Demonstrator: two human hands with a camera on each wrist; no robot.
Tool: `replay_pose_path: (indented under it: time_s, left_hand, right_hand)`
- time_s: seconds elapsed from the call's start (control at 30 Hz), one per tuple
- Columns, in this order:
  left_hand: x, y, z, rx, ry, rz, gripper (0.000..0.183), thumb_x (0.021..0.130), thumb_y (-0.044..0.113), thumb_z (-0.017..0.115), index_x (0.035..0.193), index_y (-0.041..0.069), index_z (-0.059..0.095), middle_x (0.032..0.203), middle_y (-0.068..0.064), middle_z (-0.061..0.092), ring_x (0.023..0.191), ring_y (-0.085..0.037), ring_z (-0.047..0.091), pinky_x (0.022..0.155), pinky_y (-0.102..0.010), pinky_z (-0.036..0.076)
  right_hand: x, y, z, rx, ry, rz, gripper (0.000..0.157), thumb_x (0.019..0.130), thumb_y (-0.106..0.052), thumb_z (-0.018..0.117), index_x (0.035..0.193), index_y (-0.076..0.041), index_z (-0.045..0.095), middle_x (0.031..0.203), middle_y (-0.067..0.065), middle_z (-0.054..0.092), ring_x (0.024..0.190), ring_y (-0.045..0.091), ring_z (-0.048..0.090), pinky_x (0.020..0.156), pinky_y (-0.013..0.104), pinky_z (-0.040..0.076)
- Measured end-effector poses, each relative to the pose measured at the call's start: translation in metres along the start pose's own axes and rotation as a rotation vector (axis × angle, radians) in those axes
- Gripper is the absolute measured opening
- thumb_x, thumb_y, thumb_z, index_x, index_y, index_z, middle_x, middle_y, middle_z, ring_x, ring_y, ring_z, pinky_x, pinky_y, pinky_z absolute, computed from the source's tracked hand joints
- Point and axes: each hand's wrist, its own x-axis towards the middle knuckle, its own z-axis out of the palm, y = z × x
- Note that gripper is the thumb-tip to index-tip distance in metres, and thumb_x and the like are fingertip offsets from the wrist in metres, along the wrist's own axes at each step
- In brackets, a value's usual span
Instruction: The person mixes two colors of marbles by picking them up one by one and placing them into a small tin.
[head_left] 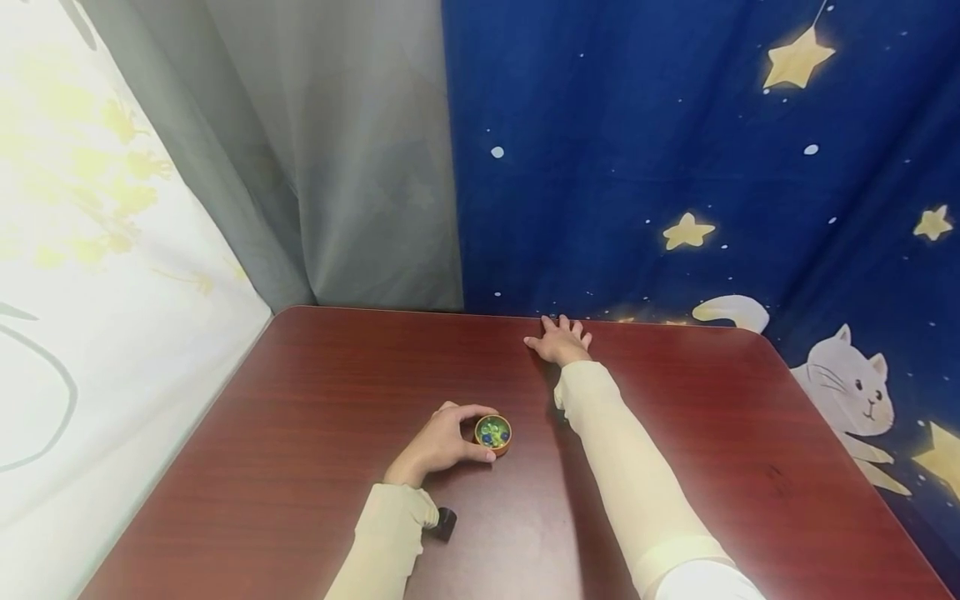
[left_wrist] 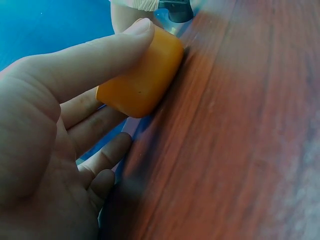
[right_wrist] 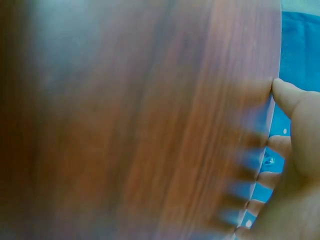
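Note:
In the head view my left hand (head_left: 437, 439) grips a small round orange bowl (head_left: 493, 452) from its left side, thumb nearer me and index finger on the far side. Green and blue glassy pieces (head_left: 491, 432) lie inside it. The left wrist view shows the bowl's smooth orange wall (left_wrist: 145, 75) under the thumb (left_wrist: 90, 62), low at the tabletop, with the other fingers spread behind. My right hand (head_left: 561, 340) is stretched out to the table's far edge, fingers spread, holding nothing. From the right wrist its fingertips (right_wrist: 267, 179) touch down on the wood near the edge.
The reddish-brown wooden table (head_left: 337, 375) has rounded far corners. Behind it hang a grey curtain (head_left: 367, 167) and a blue one (head_left: 585, 167) with stars and a cat. A pale patterned cloth (head_left: 90, 333) hangs along the left. A small black device (head_left: 444, 523) sits at the left wrist.

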Motion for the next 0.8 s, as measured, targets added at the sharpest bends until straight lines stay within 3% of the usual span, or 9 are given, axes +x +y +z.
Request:
replay_pose_path:
  time_s: [0.37, 0.8]
  left_hand:
    - [-0.0004, -0.0002, 0.0015, 0.003, 0.007, -0.002, 0.063, 0.062, 0.032, 0.093, 0.121, 0.027, 0.068, 0.097, 0.009, 0.06, 0.094, -0.017, 0.045, 0.082, -0.039, 0.04]
    - [-0.0018, 0.0005, 0.0013, 0.001, 0.011, -0.006, 0.062, 0.063, 0.032, 0.092, 0.121, 0.028, 0.068, 0.099, 0.009, 0.059, 0.098, -0.017, 0.045, 0.084, -0.04, 0.04]
  right_hand:
    - [-0.0039, -0.0019, -0.0026, -0.005, -0.004, 0.002, 0.077, 0.096, -0.054, 0.048, 0.156, -0.016, 0.02, 0.16, 0.02, 0.008, 0.142, 0.046, 0.0, 0.108, 0.063, 0.001]
    - [-0.0052, -0.0005, -0.0051, -0.069, 0.005, -0.009, 0.077, 0.097, -0.054, 0.048, 0.156, -0.014, 0.021, 0.16, 0.016, 0.014, 0.142, 0.046, 0.005, 0.106, 0.06, 0.01]
